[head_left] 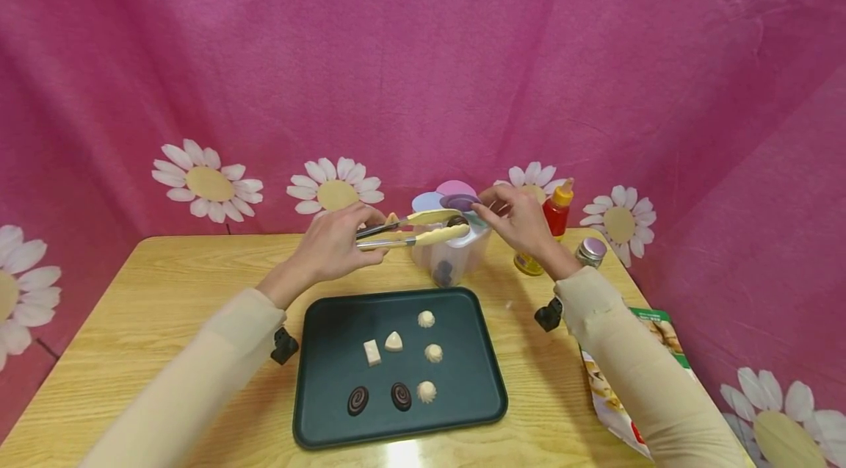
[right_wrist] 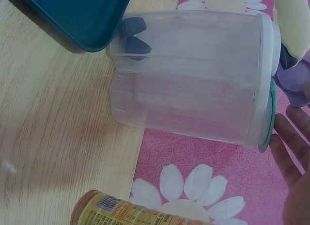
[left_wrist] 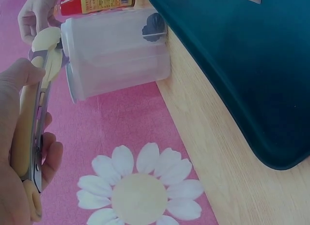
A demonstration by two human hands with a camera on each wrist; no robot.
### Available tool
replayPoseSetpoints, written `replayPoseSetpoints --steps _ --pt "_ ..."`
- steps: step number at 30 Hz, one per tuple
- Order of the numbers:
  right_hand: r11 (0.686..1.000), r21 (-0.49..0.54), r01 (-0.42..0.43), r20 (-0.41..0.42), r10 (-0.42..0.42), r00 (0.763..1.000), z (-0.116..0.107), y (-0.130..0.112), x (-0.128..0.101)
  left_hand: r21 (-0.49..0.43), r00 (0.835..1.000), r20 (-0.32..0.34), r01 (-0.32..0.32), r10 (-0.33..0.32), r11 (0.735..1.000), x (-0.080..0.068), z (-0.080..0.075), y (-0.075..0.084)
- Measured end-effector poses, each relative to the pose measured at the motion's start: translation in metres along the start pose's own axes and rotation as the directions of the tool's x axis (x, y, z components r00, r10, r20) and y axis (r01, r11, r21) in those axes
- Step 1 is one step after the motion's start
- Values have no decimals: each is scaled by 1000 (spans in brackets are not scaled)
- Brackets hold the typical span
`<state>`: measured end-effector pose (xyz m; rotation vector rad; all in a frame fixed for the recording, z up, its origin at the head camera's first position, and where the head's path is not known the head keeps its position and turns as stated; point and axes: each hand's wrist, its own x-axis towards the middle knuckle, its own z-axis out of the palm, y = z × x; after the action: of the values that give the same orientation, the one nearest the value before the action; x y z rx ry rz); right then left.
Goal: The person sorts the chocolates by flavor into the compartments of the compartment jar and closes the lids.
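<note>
The left hand grips a pair of cream-handled tongs, its fingers curled round the handles, and the tong tips sit over the open top of a clear plastic container with a dark chocolate piece pinched between them. The right hand is at the far side of the container's top — its fingertips pinch a purple flip lid and hold it raised; other pastel lids stand up just behind it. Inside the container, at the bottom of one compartment, lie more dark pieces.

The container stands on the wooden worktop just behind a dark green tray. On the tray, nearer the person than the container, lie several white sweets — swirls, a block and a cone shape — and two dark spiral chocolates along the near edge. Right of the container, and touching or nearly touching it, stands a red bottle with a yellow cap, and further right a small jar with a purple lid. A printed packet lies at the worktop's right edge, well away from the container. Behind everything hangs a pink cloth with white daisies.
</note>
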<state>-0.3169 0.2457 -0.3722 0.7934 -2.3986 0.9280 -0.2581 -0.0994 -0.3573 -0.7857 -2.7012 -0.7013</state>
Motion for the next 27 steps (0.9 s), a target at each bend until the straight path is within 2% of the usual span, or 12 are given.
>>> replayPoseSetpoints --steps 7,13,19,27 --pt "1000 -11 -5 1 5 1000 0 -1 0 -4 1000 8 4 -4 1000 -2 -5 1" --pt "1000 -17 -14 4 14 1000 0 -1 0 -15 1000 3 10 -10 1000 -16 -11 -5" --pt "999 -15 -30 6 30 1000 0 -1 -1 -6 1000 20 22 -22 1000 -42 -19 -15" --pt "1000 -8 -8 -13 8 1000 1 -2 2 28 996 62 57 -59 998 -89 -29 -23"
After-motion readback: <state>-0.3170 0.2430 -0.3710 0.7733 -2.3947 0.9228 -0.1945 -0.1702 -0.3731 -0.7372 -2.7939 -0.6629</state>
